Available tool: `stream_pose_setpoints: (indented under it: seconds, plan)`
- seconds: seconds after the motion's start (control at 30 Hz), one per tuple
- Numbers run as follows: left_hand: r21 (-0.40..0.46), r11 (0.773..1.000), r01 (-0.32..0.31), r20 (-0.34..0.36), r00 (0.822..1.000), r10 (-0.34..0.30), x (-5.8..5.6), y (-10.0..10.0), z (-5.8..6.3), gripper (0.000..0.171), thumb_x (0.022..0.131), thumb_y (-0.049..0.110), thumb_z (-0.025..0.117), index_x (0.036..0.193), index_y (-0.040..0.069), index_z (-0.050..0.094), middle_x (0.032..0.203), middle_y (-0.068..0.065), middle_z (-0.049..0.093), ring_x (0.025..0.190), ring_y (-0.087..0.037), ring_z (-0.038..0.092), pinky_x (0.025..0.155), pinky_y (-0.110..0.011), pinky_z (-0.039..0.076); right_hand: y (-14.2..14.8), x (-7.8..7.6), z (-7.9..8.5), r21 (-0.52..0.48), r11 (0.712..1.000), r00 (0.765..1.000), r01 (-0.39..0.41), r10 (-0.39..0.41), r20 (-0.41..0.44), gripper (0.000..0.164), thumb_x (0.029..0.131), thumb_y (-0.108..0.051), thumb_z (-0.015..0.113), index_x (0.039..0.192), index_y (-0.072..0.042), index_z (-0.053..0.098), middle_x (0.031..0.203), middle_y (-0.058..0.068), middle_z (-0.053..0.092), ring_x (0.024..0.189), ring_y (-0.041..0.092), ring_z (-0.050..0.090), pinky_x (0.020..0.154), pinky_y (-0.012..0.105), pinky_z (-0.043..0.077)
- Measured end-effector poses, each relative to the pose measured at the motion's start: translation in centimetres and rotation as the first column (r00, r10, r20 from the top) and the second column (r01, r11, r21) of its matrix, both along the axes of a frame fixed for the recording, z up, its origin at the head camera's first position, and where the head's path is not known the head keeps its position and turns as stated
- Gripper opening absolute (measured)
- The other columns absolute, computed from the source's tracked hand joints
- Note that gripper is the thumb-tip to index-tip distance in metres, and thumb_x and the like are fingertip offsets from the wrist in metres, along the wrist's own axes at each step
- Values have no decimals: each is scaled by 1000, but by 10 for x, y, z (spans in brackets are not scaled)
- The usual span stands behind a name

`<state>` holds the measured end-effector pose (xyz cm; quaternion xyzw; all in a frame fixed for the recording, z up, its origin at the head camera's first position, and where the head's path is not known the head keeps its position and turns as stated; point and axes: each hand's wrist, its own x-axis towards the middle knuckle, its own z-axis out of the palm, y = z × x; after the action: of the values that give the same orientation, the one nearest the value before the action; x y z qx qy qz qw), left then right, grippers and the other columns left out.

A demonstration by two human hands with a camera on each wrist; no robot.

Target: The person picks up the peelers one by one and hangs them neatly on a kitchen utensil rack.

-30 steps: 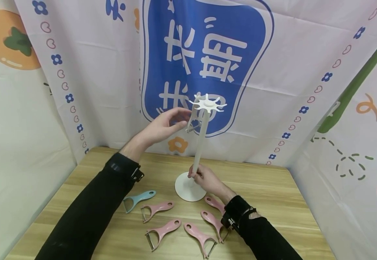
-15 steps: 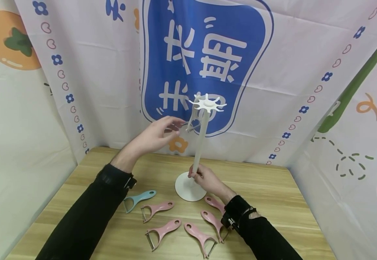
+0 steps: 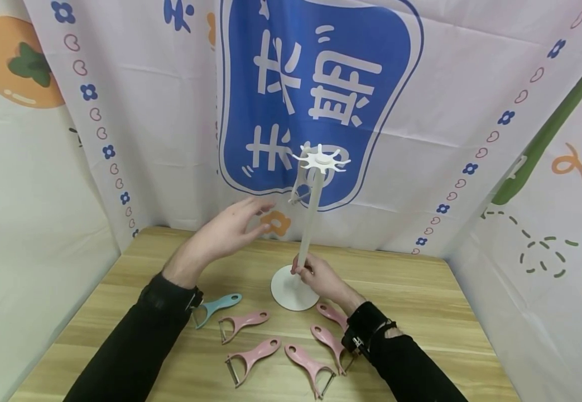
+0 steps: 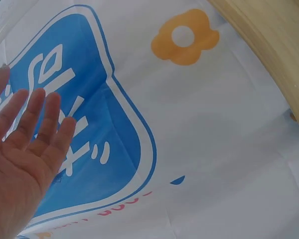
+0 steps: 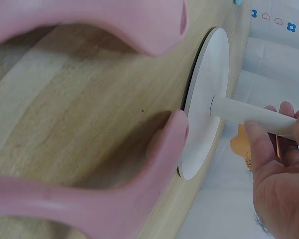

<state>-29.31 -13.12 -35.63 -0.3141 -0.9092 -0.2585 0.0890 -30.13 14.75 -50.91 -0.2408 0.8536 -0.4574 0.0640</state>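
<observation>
Our left hand, fingers loosely extended, empty, is left of the white stand; our right hand grips it low down. One peeler hangs from the stand's top: we judge that hanging done, the next move calling for the blue peeler or one of five pink peelers before the stand. Under it, a wooden table; behind, a printed curtain.

Six peelers (on tbl) bef. stand
</observation>
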Motion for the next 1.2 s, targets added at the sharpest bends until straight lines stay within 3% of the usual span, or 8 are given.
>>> stream_pose_setpoints:
  seconds: [0.4, 0.57, 0.97, 1.2]
  plan:
    - [-109, 993, -50, -66, 997, 43, 17, -9, -25, 55, 101, 30, 67, 149, 9, 52, 136, -11, 61, 123, -29, 59, 105, -48, 52, 0, 2, 2, -15, 1000, 1000, 7, -7, 7, 9, 107, -15, 56, 108, -11, 64, 105, 6, 69, 104, 36, 65, 80, 37, 55]
    - [-137, 988, -71, -54, 997, 64, 23, -12, -35, 56, 99, 31, 69, 149, 9, 53, 135, -12, 63, 121, -29, 60, 104, -49, 53, -1, 2, 0, -28, 1000, 1000, 8, -9, -9, 10, 106, -15, 57, 108, -9, 65, 105, 8, 70, 104, 32, 65, 82, 43, 56]
    - [-180, 980, -88, -27, 996, 85, 35, -22, -56, 56, 99, 36, 69, 147, 11, 55, 139, -12, 61, 124, -29, 60, 106, -50, 51, -1, 1, 1, 14, 999, 999, 38, -38, 15, 8, 107, -16, 57, 107, -14, 64, 105, 1, 70, 106, 17, 63, 89, 39, 56]
    - [-228, 969, -94, 29, 994, 103, 42, -28, -66, 54, 100, 35, 68, 146, 9, 56, 143, -15, 59, 130, -35, 56, 110, -55, 47, -2, 1, 2, 20, 999, 999, 31, -31, 11, 7, 107, -16, 56, 109, -13, 62, 109, 14, 73, 114, 20, 64, 98, 46, 55]
